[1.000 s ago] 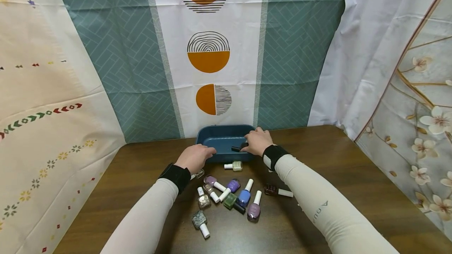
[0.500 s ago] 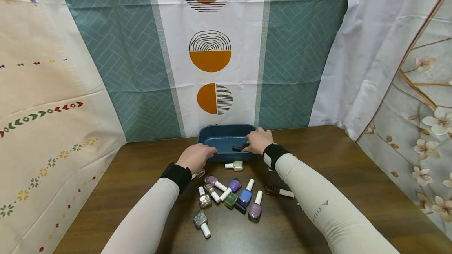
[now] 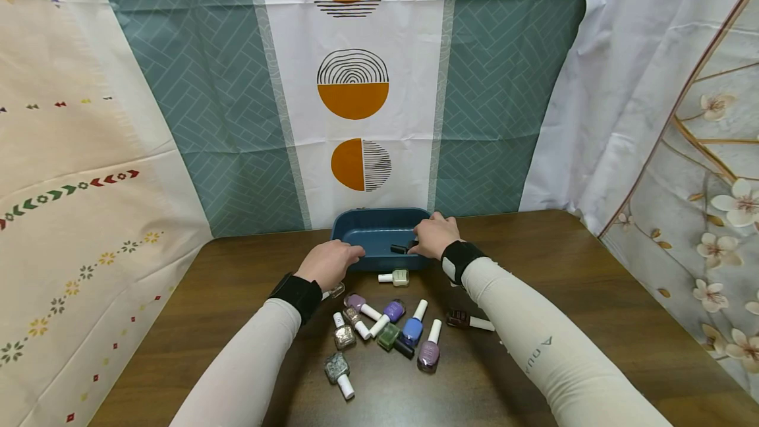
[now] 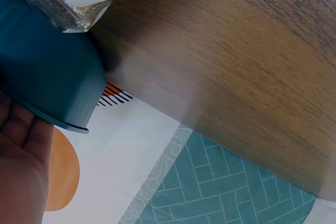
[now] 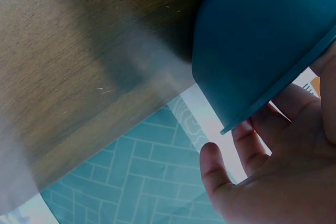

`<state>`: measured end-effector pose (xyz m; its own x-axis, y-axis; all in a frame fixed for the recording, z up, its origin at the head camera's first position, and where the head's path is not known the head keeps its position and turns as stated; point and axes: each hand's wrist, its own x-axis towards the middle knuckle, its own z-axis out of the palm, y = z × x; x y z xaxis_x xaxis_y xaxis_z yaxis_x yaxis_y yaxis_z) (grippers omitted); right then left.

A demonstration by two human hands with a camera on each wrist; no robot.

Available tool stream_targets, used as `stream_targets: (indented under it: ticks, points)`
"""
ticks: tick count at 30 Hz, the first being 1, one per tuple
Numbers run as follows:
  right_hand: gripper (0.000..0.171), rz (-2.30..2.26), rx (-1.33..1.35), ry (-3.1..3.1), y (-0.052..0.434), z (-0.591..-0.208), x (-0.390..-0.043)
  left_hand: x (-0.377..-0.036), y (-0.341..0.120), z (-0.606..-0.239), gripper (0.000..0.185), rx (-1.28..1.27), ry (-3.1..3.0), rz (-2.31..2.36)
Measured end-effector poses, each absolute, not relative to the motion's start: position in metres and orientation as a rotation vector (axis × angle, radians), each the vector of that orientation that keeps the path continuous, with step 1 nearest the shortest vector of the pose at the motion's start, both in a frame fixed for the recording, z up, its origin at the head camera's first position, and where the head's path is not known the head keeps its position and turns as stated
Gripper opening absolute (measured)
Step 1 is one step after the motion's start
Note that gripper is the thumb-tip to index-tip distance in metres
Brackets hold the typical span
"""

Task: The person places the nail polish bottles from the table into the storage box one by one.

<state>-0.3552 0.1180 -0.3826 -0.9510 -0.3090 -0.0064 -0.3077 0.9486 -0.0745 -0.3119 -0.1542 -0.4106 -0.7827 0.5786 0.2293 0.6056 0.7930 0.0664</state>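
Note:
A dark blue plastic bin (image 3: 372, 262) stands at the back of the table. My left hand (image 3: 329, 264) holds its left end, with the fingers bent over the rim in the left wrist view. At the right end is my right hand (image 3: 437, 237), reaching over the rim. A black-capped nail polish bottle (image 3: 398, 249) lies inside the bin, right at the right thumb. In the right wrist view the little finger (image 5: 211, 163) is spread outside the rim; the bin wall hides the other fingertips, so I cannot tell whether they pinch the bottle.
In front of the bin lie several nail polish bottles: pale green (image 3: 400, 277), blue (image 3: 412, 330), mauve (image 3: 428, 353), green (image 3: 388, 336), dark brown (image 3: 457, 319) and grey glitter (image 3: 337, 365). A glitter bottle (image 4: 73, 14) lies close to the bin's left end. Patterned curtains surround the table.

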Motion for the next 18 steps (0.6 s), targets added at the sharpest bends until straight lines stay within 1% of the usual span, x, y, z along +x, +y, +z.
stream_targets:
  ticks: [5,10,15,18]
  points:
    - [0.038,-0.121,-0.495,3.083,0.1183,-0.3832,-0.3549,-0.3103,-0.1533,-0.4089,0.022,-0.930,-2.782,-0.196]
    - [0.044,-0.125,-0.499,3.089,0.1188,-0.3827,-0.3536,-0.3088,-0.1521,-0.4070,0.022,-0.926,-2.787,-0.193]
    - [0.042,-0.118,-0.511,3.096,0.1186,-0.3832,-0.3537,-0.3076,-0.1523,-0.4070,0.022,-0.920,-2.797,-0.173]
    - [0.046,-0.132,-0.506,3.100,0.1186,-0.3843,-0.3545,-0.3069,-0.1517,-0.4059,0.022,-0.923,-2.793,-0.187]
